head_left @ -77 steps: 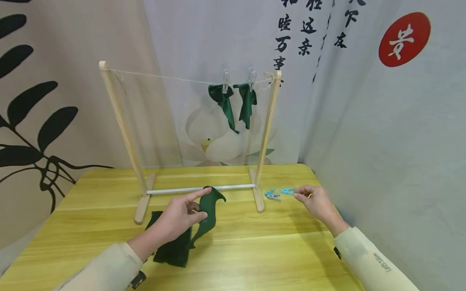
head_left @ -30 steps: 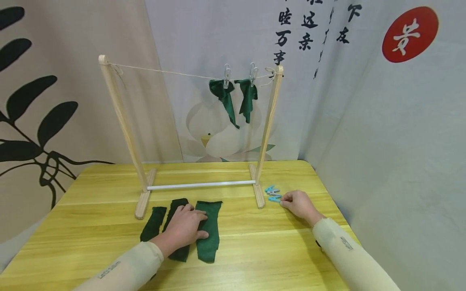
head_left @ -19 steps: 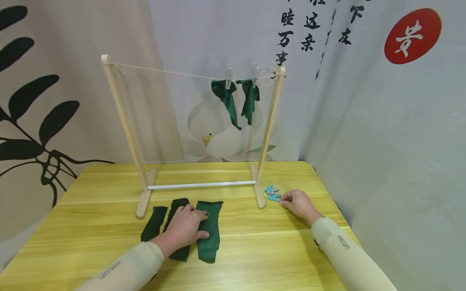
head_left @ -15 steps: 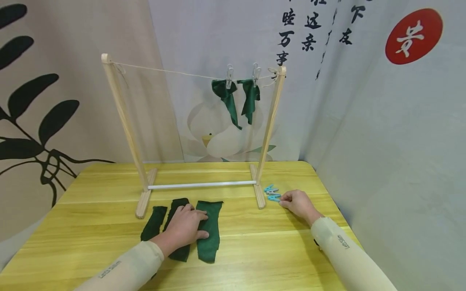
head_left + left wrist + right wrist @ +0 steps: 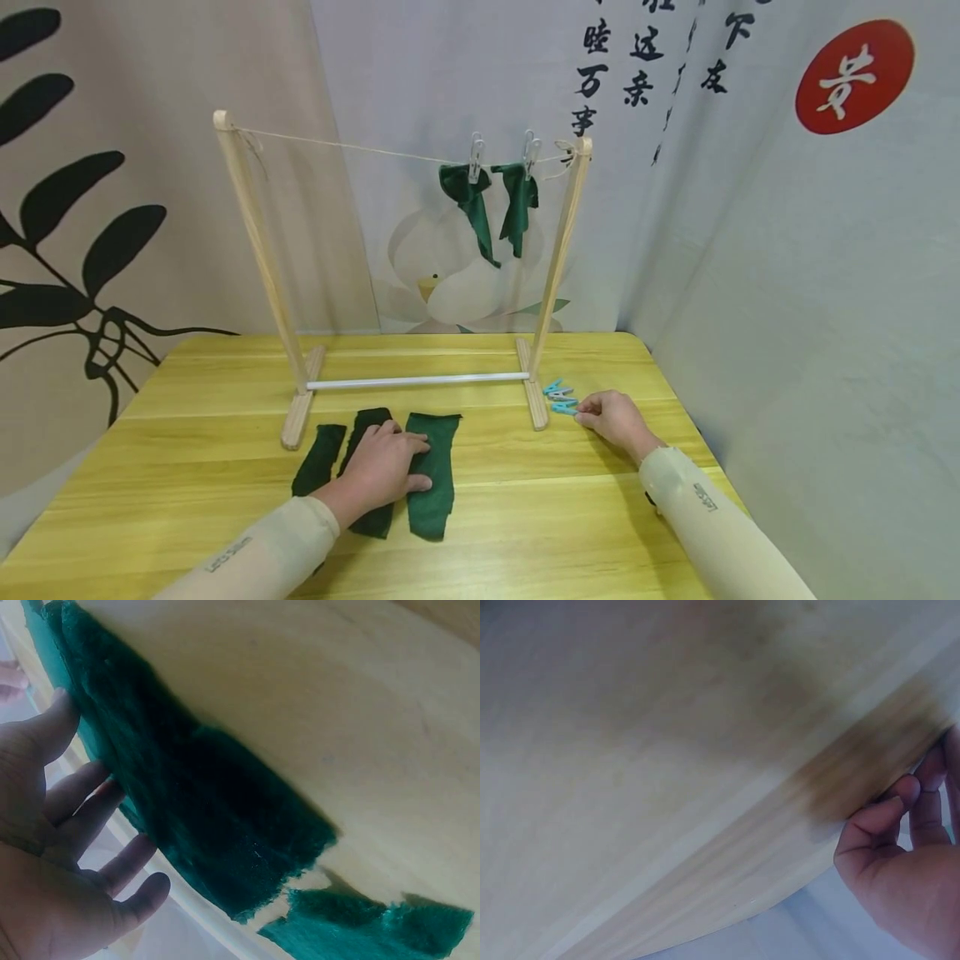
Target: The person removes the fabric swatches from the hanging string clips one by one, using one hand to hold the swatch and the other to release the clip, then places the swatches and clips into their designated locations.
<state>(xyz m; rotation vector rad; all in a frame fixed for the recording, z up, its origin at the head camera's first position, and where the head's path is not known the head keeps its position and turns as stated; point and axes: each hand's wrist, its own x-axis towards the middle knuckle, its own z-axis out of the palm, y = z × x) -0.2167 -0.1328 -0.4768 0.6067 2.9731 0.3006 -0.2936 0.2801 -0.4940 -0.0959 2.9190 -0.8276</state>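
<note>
In the head view my left hand point(image 5: 380, 467) rests with spread, relaxed fingers across two green cloths: a dark middle cloth point(image 5: 373, 523) and a right-hand cloth point(image 5: 431, 512). A smaller dark green cloth point(image 5: 318, 458) lies left of them. The left wrist view shows my fingertips touching a cloth point(image 5: 180, 780) without gripping it. At the right, the thumb and index finger of my right hand point(image 5: 618, 421) pinch the end of a blue clothespin point(image 5: 563, 408) on the table. Another blue clothespin point(image 5: 553, 386) and a grey clothespin point(image 5: 559, 394) lie just behind it.
A wooden stand with a left post point(image 5: 258, 242) and right post point(image 5: 560, 258) carries a string point(image 5: 345, 146). Two clear clothespins hold a left hanging cloth point(image 5: 472, 208) and a right hanging cloth point(image 5: 517, 212). A white rod point(image 5: 420, 382) joins the feet. Curtains surround the table point(image 5: 525, 533).
Since the earliest frame, my left hand has laid the right-hand cloth flat beside the others. My right hand has brought the blue clothespin left and nearer. Both hands are still over the last second.
</note>
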